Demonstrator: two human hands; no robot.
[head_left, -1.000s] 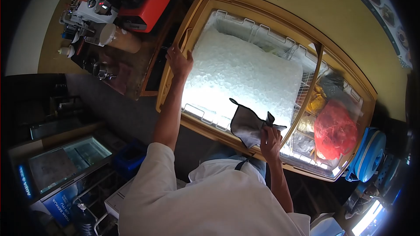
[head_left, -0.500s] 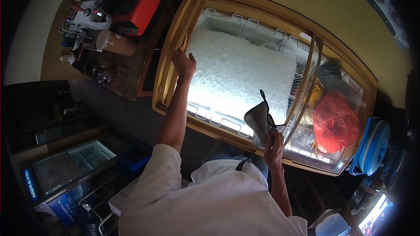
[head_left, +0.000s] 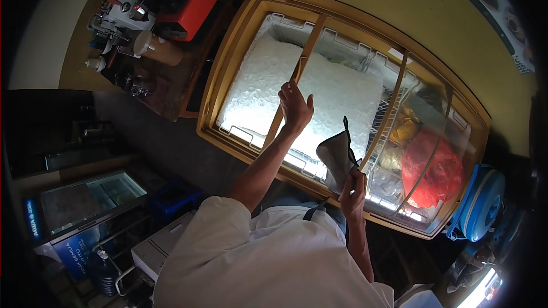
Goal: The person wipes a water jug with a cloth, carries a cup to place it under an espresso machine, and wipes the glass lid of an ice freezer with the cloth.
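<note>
My left hand (head_left: pixel 295 108) has its fingers hooked at the wooden-coloured edge of a sliding glass lid (head_left: pixel 313 39), with the thumb held apart. That lid lies partway across a chest freezer (head_left: pixel 228 140). Crushed ice (head_left: pixel 260 74) is heaped inside, uncovered on the left and under glass further right. In my right hand (head_left: pixel 354 191), near the freezer's front edge, is a grey cloth bag (head_left: pixel 337 153) with black trim and a black loop at the top. My fingers pinch its lower side.
A red plastic bag (head_left: pixel 428 165) and a yellow one (head_left: pixel 404 126) lie in the freezer's right section. A blue cooler jug (head_left: pixel 485 202) stands at its right end. On the left is a wooden counter (head_left: pixel 165 94) with a red machine (head_left: pixel 191 14).
My left hand has moved right, and the glass lid has slid right with it, baring the ice on the left. The cloth bag stays in my right hand.
</note>
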